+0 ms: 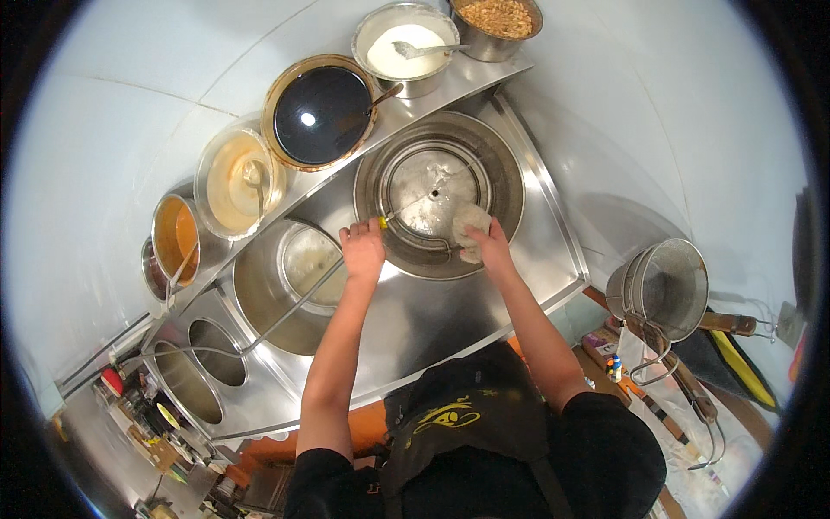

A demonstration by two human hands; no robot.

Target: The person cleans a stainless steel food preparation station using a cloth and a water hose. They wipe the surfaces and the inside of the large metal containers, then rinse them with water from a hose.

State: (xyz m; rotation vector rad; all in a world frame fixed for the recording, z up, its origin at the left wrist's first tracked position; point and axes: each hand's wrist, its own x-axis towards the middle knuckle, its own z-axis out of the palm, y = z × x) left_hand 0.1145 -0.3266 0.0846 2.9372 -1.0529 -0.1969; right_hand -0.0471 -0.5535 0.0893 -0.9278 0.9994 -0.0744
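My left hand (362,250) grips the yellow nozzle end (382,223) of a grey hose (285,313), and a thin stream of water runs from it into a deep round metal pot well (515,175). A ring-shaped tube lies around the well's bottom, which looks wet and has a small dark hole in the middle. In my right hand (494,250) is a bunched beige cloth (468,228), held over the well's near right side. The hose trails left across a second round well (259,295) with cloudy liquid in it.
A raised steel shelf (447,84) behind the wells carries a bowl of dark liquid (324,117), a bowl of white contents (408,52) and several other containers. Two smaller round openings (217,353) sit at left. Wood-handled mesh strainers (671,292) hang at right.
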